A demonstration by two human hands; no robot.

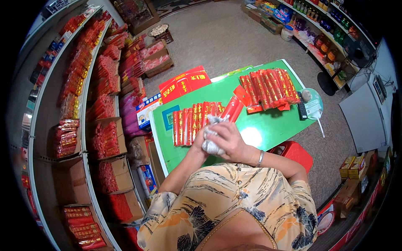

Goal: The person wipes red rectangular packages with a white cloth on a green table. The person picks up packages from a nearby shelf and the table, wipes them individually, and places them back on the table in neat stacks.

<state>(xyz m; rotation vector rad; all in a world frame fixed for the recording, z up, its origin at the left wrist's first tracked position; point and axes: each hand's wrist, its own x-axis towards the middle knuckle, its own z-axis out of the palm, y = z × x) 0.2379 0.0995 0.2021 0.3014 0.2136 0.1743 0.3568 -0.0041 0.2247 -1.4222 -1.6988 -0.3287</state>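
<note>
Both of my hands are closed around a crumpled whitish cloth [213, 146] at the near edge of a green-topped table [201, 91]. My left hand [200, 141] presses on the cloth from the left. My right hand [230, 138], with a silver bracelet at the wrist, wraps over it from the right. A red plastic-wrapped packet [234, 109] sticks out beyond the cloth; its lower end is hidden, so I cannot tell which hand grips it. Beside it on the left lies a row of red candle-like sticks [191, 125] with gold characters. Further right rests a bundle of similar sticks [270, 89].
A remote control [302, 106] and a round fan [312, 105] lie at the table's right end. A red plastic stool [295, 153] stands under the near right edge. Red cartons [185, 84] adjoin the far left edge. Stocked shelves [84, 94] line the left.
</note>
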